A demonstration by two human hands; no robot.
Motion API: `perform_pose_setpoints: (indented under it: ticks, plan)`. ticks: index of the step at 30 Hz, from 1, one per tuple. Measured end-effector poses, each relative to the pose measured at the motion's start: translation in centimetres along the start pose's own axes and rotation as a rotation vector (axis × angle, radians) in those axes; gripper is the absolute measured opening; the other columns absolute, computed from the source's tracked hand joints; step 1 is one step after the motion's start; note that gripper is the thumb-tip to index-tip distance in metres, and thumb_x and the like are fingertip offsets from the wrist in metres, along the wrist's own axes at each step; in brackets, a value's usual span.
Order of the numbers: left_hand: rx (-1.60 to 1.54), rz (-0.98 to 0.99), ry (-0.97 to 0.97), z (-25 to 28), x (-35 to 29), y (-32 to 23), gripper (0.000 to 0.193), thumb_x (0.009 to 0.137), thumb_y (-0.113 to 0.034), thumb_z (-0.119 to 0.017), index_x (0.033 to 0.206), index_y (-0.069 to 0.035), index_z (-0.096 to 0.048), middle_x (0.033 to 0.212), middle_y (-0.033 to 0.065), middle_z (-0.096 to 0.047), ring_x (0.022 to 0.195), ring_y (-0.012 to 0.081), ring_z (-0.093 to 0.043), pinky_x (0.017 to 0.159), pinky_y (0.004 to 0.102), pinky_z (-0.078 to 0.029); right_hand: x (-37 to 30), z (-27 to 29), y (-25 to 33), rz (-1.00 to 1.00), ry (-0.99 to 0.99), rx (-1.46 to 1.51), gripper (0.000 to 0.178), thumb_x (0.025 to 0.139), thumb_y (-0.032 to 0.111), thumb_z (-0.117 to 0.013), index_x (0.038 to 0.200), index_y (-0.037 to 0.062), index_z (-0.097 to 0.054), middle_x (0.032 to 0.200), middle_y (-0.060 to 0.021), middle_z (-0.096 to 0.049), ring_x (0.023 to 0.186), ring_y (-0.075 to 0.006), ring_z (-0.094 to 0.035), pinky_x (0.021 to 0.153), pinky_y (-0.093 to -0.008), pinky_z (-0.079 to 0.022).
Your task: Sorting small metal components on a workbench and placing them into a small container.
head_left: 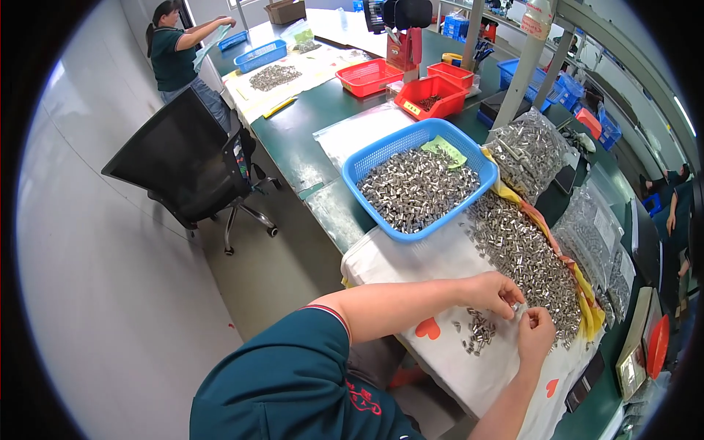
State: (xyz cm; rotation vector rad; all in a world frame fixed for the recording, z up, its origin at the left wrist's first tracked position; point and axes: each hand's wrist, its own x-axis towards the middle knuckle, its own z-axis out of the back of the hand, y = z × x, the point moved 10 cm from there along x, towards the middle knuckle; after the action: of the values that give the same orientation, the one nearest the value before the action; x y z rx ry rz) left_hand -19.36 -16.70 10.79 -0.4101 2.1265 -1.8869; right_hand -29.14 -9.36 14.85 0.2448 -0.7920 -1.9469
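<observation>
My left hand (493, 292) and my right hand (535, 331) meet over a white cloth with red hearts (447, 352), fingertips pinched together close to each other. Each seems to pinch a small silver metal part, too small to see clearly. A small cluster of the same metal parts (478, 331) lies on the cloth just below my left hand. A long heap of metal parts (524, 257) runs along the cloth right beside both hands. A blue basket (367, 163) full of these parts stands beyond the cloth.
Clear bags of metal parts (528, 150) lie right of the blue basket. Red trays (433, 95) and more blue baskets stand farther along the green table (308, 125). A black office chair (187, 165) is at the left. Another person (176, 55) works at the far end.
</observation>
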Motion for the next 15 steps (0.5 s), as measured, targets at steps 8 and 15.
perform_pose_setpoints:
  ticks: [8,15]
  plan:
    - [0.027,0.0,-0.044,0.5,-0.6,-0.3,0.04,0.069,-0.007,-0.069,0.106,-0.001,-0.056,0.092,0.0048,-0.06,0.084,0.0096,-0.055,0.076,0.0229,-0.046,-0.2,-0.8,-0.3,-0.066,0.062,0.618,0.004,0.076,0.0,-0.057,0.078,0.0018,-0.054,0.072,0.002,-0.052,0.062,-0.0039,-0.046,0.058,-0.0175,-0.038]
    - [-0.036,0.032,0.019,-0.9,-0.1,-1.1,0.039,0.072,-0.008,-0.067,0.108,0.001,-0.055,0.093,0.0064,-0.061,0.084,0.0106,-0.057,0.075,0.0234,-0.046,-1.0,-0.6,-1.1,-0.045,0.063,0.729,0.009,0.075,-0.002,-0.059,0.083,0.0014,-0.057,0.076,0.0008,-0.056,0.069,-0.0056,-0.051,0.064,-0.0193,-0.041]
